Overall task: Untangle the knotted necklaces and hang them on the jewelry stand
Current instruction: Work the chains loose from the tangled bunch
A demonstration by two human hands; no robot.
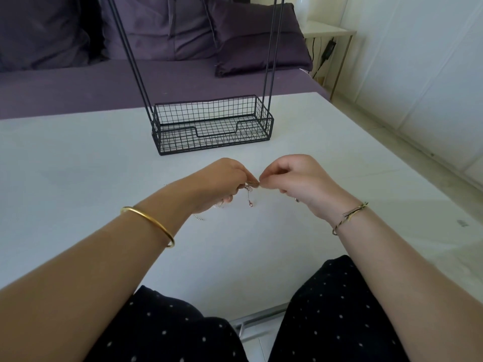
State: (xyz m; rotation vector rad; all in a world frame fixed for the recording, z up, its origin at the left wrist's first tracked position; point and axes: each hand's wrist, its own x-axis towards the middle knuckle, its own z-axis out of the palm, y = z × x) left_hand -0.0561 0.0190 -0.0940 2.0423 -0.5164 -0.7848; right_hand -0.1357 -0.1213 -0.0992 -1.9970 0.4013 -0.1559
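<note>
Thin tangled necklace chains (pixel 248 192) hang between my two hands just above the white table (pixel 78 158). My left hand (pixel 222 180) pinches the knot from the left, and loose chain trails from under it onto the table. My right hand (pixel 295 176) pinches the same knot from the right with thumb and forefinger. A short end with a small clasp dangles below the knot. The black wire jewelry stand (pixel 213 125) sits beyond my hands, its basket base empty and its uprights running out of the top of the view.
A purple sofa with cushions (pixel 248 35) lies behind the table. A white side table (pixel 329 31) with cables stands at the back right. My lap in dark dotted fabric (pixel 167 333) is at the table's near edge.
</note>
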